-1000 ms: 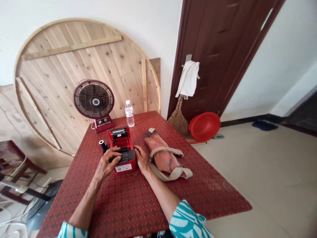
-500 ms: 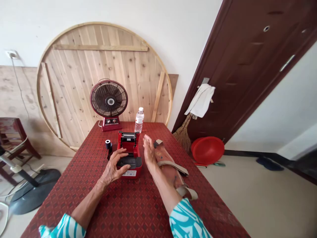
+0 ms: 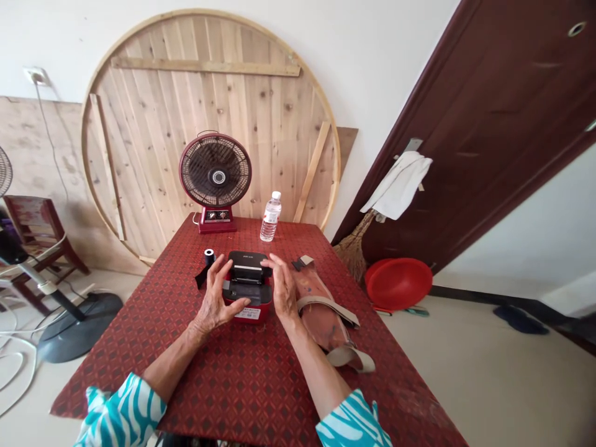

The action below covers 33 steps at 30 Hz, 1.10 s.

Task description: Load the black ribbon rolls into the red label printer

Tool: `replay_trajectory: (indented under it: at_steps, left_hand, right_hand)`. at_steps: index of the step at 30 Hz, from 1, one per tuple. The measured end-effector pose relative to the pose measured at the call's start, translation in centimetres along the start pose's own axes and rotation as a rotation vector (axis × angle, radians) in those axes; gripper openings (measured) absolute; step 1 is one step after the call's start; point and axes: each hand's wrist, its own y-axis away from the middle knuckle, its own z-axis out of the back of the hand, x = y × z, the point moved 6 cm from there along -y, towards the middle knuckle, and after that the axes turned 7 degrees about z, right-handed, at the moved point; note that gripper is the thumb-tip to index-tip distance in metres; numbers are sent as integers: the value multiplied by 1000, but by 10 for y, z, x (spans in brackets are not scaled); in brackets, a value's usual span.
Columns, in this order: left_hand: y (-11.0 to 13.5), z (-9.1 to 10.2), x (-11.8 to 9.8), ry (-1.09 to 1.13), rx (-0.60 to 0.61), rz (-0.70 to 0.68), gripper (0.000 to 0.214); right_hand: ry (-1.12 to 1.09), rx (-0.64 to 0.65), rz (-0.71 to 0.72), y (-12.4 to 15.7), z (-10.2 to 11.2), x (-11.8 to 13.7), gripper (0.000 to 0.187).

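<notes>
A small red and black label printer [image 3: 249, 313] stands on the table with its black lid [image 3: 246, 263] tilted partway down over the body. At its left side, my left hand [image 3: 215, 301] has fingers spread. Those fingertips reach the lid's left edge, and the thumb points across the printer's front. My right hand [image 3: 283, 288] takes the lid's right corner with thumb and fingertips. Left of the printer sits a small black roll [image 3: 209, 256] with a white core and a loose black strip. A brown cloth bag [image 3: 321, 320] with a beige strap lies beside my right forearm.
A red fan [image 3: 216, 177] and a clear water bottle [image 3: 270, 217] stand at the back of the table [image 3: 223, 385]. Behind them leans a round wooden board [image 3: 162, 124]. On the floor to the right is a red basin [image 3: 400, 284], near a broom [image 3: 352, 248].
The printer lid, upright before, has swung partway down toward me. My right hand has come in to its right edge, and my left fingers have risen to its left side. The view has shifted.
</notes>
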Motion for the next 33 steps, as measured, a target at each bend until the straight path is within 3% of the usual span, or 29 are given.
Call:
replay_trajectory:
  at_steps: [5, 12, 18, 22, 26, 30, 33]
  left_hand:
    - [1, 0, 5, -19, 1, 10, 85]
    - [3, -3, 11, -79, 62, 6, 51]
    - [3, -3, 9, -109, 66, 10, 46]
    - [7, -8, 14, -33, 72, 74, 52]
    - [9, -6, 16, 198, 25, 172, 65]
    - [10, 2, 32, 511, -116, 473, 52]
    - [11, -1, 45, 646, -117, 674, 49]
  right_hand:
    - [40, 46, 71, 20, -2, -2, 40]
    - [167, 84, 277, 32, -2, 5, 41]
    - [218, 105, 388, 35, 1, 6, 41]
    - [194, 116, 330, 36, 0, 3, 43]
    - [111, 65, 180, 38, 0, 1, 46]
    - [-2, -62, 77, 38, 6, -9, 47]
    - [-13, -164, -12, 40, 12, -29, 50]
